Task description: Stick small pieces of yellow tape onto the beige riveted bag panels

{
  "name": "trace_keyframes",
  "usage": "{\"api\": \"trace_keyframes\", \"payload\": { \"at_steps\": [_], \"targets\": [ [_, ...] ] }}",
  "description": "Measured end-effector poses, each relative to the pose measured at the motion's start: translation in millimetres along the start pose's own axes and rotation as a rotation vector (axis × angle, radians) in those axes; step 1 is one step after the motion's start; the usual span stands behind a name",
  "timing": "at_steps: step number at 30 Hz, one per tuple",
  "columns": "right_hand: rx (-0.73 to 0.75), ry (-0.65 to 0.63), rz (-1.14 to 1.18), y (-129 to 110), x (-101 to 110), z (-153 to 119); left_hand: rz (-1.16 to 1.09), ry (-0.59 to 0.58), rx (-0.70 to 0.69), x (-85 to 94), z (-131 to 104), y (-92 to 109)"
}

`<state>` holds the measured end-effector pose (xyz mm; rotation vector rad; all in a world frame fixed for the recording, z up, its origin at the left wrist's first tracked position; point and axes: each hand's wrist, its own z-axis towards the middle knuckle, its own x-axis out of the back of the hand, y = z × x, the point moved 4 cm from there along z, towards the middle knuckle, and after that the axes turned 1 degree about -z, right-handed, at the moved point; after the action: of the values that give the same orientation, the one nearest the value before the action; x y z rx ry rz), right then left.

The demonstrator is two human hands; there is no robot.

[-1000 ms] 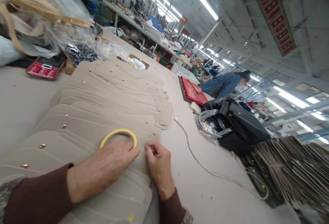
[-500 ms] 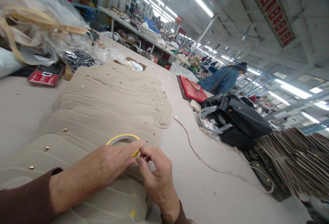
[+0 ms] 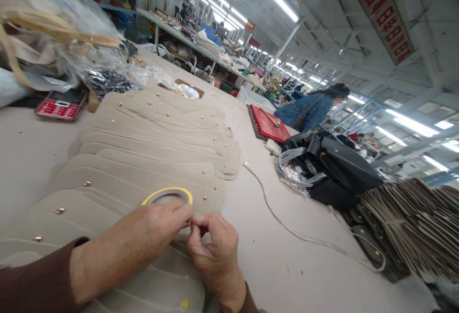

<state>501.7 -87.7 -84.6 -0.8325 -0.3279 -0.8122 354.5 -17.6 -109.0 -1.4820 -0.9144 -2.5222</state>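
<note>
At seven o'clock, over smooth beige panels: yellow tape ring in curled left hand; tightly pinched right hand, contents unclear. Toward eleven: white plastic in brown box.

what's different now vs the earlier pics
The right hand has moved across toward the left hand, so their fingertips now meet beside the yellow ring; a second ago there was a gap between them. Whether anything is pinched there is too small to tell. The left hand is still at the ring. The pale flaps, black bag and red board stayed put.
</note>
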Motion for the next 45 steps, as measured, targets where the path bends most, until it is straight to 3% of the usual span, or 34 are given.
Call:
{"api": "trace_keyframes", "payload": {
  "at_steps": [3, 6, 9, 12, 16, 21, 29, 36, 42, 45],
  "targets": [
    [-0.347, -0.017, 0.186, 13.8, -5.7, -0.2, 0.028, 0.013, 0.004, -1.1, 1.2, 3.6],
    [-0.770, -0.030, 0.439, 38.1, -12.2, -2.6, 0.010, 0.131, -0.073, 4.5, 2.5, 14.4],
    [-0.961, -0.022, 0.528, 60.6, -11.4, 0.2, 0.100, 0.212, -0.123, 12.2, 5.4, 20.6],
    [-0.936, -0.045, 0.533, 73.1, -10.1, 6.5, 0.287, 0.180, -0.114, 12.1, 9.2, 15.4],
    [-0.855, -0.058, 0.482, 76.2, -14.0, 11.6, 0.423, 0.053, -0.043, -0.2, 10.6, 0.5],
    [-0.783, -0.107, 0.389, 74.3, -21.3, 17.6, 0.400, -0.048, 0.012, -9.6, 11.4, -4.6],
    [-0.496, -0.139, 0.063, 67.2, -23.3, 25.6, 0.340, -0.169, 0.099, -9.7, 12.8, -3.0],
    [-0.556, -0.148, 0.035, 70.7, -24.7, 21.9, 0.316, -0.149, 0.100, -11.5, 10.8, -4.0],
    [-0.859, -0.051, 0.432, 87.0, -22.9, 8.2, 0.308, -0.131, 0.093, -10.7, 11.5, -3.5],
    [-0.737, -0.078, 0.356, 83.3, -20.0, 7.1, 0.304, -0.139, 0.106, -9.6, 12.4, -4.7]
  ]
}}
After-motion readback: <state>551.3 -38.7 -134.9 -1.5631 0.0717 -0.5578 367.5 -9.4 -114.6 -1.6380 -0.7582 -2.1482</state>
